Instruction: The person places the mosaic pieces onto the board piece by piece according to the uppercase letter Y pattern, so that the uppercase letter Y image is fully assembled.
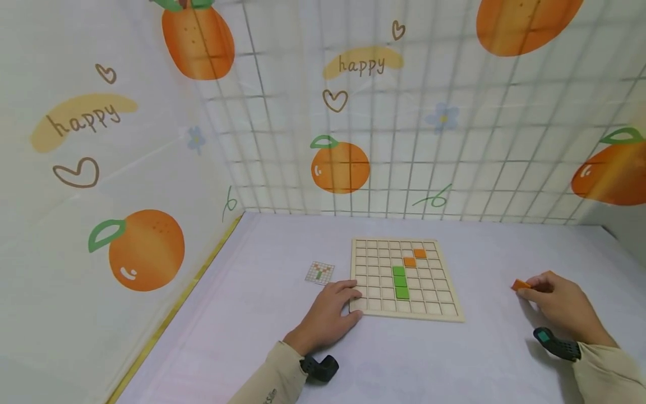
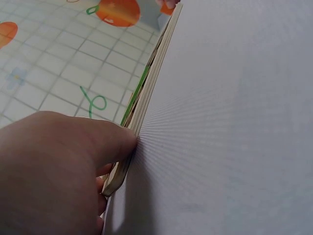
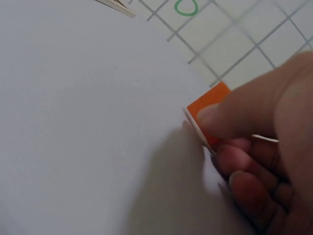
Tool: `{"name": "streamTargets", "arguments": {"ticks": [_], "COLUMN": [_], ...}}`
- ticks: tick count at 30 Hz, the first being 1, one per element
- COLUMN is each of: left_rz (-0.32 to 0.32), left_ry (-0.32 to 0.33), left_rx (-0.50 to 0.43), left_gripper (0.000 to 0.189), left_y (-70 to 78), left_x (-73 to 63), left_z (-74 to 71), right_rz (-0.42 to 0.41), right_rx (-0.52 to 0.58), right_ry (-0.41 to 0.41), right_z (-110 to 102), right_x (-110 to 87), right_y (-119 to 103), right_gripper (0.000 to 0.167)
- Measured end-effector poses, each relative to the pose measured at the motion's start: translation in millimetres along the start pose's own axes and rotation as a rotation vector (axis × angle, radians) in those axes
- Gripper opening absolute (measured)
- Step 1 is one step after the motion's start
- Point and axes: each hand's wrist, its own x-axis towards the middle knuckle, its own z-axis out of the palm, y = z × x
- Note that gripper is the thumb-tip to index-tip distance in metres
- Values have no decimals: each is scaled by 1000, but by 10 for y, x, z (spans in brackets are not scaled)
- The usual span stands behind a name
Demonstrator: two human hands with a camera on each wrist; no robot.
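A wooden grid board (image 1: pixel 375 306) lies on the table with green tiles (image 1: pixel 400 282) in a column and two orange tiles (image 1: pixel 420 253) running diagonally up to the right. My left hand (image 1: pixel 327 314) holds the board's near left corner, its thumb against the near edge and its fingers at the left side. In the left wrist view the thumb (image 2: pixel 110 142) presses right at the wooden edge. Off to the right of the board, my right hand (image 1: pixel 560 297) pinches an orange square tile (image 3: pixel 210 105) between thumb and fingers, over its shadow on the table.
A small pattern card (image 1: pixel 320 272) showing a grid with coloured squares lies left of the board, just beyond the left hand. The white table (image 1: pixel 242 336) meets a curtain (image 1: pixel 282 140) printed with oranges at the back and left, with wire mesh behind it.
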Motion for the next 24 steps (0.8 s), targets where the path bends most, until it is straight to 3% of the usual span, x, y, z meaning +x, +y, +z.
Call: {"name": "streamTargets", "arguments": {"ticks": [13, 24], "left_rz": [8, 20], "left_ry": [2, 13], "left_rx": [-8, 8], "left_gripper": [36, 36], "left_y": [5, -6], "left_x": [-11, -15], "left_z": [0, 14], "right_rz": [85, 47], "right_rx": [100, 351], "right_ry": [32, 40], "right_z": [40, 101], "right_x": [-13, -3], "right_y": [-54, -170], "right_gripper": [43, 55]}}
